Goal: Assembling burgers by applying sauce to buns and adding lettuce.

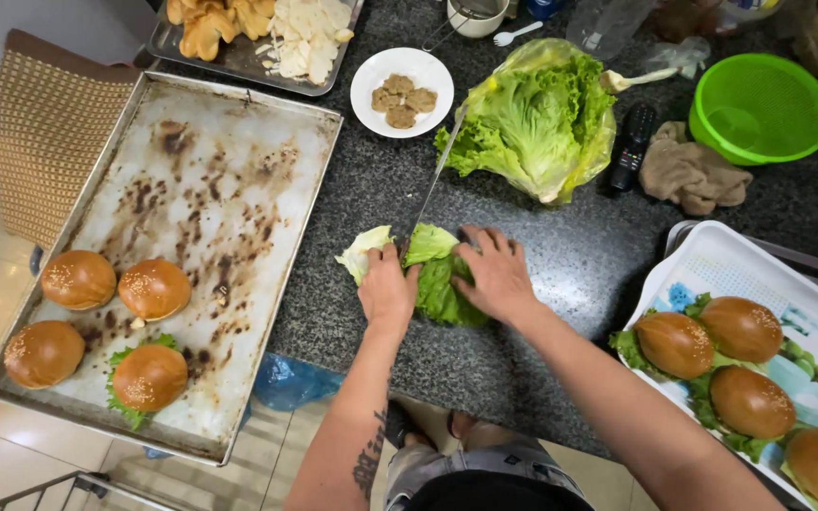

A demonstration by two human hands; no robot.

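My left hand (pixel 385 289) grips the handle of a long knife (pixel 433 180), whose blade points away from me across the dark stone counter (pixel 542 246). Its edge rests on a stack of green lettuce leaves (pixel 439 289). My right hand (pixel 496 274) lies flat on those leaves, fingers spread, and holds them down. A pale cut-off piece of lettuce (pixel 364 251) lies just left of the blade. Behind the leaves sits a head of lettuce (pixel 537 118) in an open plastic bag.
A large stained baking tray (pixel 210 170) on the left holds several sesame buns (pixel 153 289). At the right, a white tray (pixel 712 265) carries burgers with lettuce (pixel 674 343). Further back are a plate of patties (pixel 401 93), a green bowl (pixel 759 104), a cloth (pixel 693 175) and a remote (pixel 633 147).
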